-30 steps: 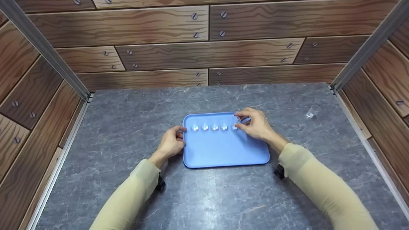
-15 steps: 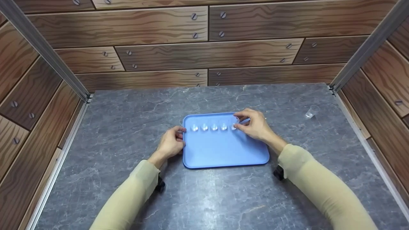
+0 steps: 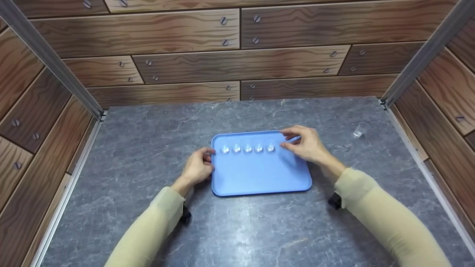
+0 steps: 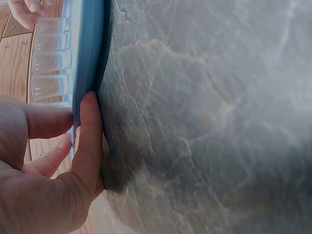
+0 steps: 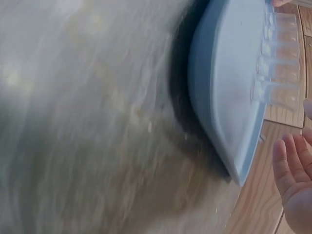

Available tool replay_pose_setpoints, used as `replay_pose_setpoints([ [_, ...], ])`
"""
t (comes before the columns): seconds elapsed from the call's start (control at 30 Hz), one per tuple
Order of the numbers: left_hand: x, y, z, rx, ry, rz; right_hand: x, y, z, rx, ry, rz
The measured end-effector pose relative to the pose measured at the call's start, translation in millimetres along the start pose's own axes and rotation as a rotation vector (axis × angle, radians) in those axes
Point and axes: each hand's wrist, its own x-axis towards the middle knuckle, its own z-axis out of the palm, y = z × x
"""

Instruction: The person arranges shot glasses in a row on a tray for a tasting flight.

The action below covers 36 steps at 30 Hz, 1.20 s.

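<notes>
A blue rectangular tray (image 3: 259,176) lies on the table, with several small clear plastic cups (image 3: 248,148) standing in a row across its far half. At the tray's left edge, my left hand (image 3: 196,167) pinches the rim; the left wrist view shows the thumb (image 4: 88,136) on the outer side and fingertips at the rim's top. My right hand (image 3: 305,144) hovers over the far right corner of the tray, beside the rightmost cup and apart from it. Nothing is between its loosely bent fingers.
Another small clear cup (image 3: 360,130) stands on the dark marbled table (image 3: 237,230), to the right of the tray. Wood-patterned panels (image 3: 237,66) enclose the table at the back and both sides, with metal posts at the back corners.
My right hand has let go of the rightmost cup and moved a little to the right. That cup stays standing in the row, and my left hand keeps its place on the tray.
</notes>
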Motion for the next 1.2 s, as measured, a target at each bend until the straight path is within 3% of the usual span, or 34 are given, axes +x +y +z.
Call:
replay_pose_setpoints([
  [0.33, -5.8, 6.9, -2.1, 0.008, 0.004, 0.024, -10.9, 16.9, -45.5, -0.037, 0.038, 0.007],
  [0.5, -1.7, 2.4, -0.5, 0.040, 0.010, 0.018, -19.7, 26.0, -74.6, -0.071, 0.047, 0.044],
  [0.67, 1.1, -1.8, -0.1, 0.054, 0.013, 0.023, -27.1, 44.7, -102.9, -0.099, 0.117, 0.049],
  [0.77, -7.5, 7.3, -3.2, 0.046, 0.015, 0.032, -31.1, 57.3, -118.3, -0.118, 0.165, 0.090],
  [0.93, -7.2, 8.5, -3.8, 0.046, 0.008, 0.023, -38.5, 76.4, -143.1, -0.188, 0.222, 0.177],
  [1.03, 1.8, -1.0, -0.5, 0.061, 0.006, 0.008, -43.2, 87.0, -155.6, -0.234, 0.231, 0.219],
  [1.2, -8.9, 10.5, -4.3, 0.043, 0.007, 0.007, -48.8, 106.1, -166.9, -0.284, 0.226, 0.282],
])
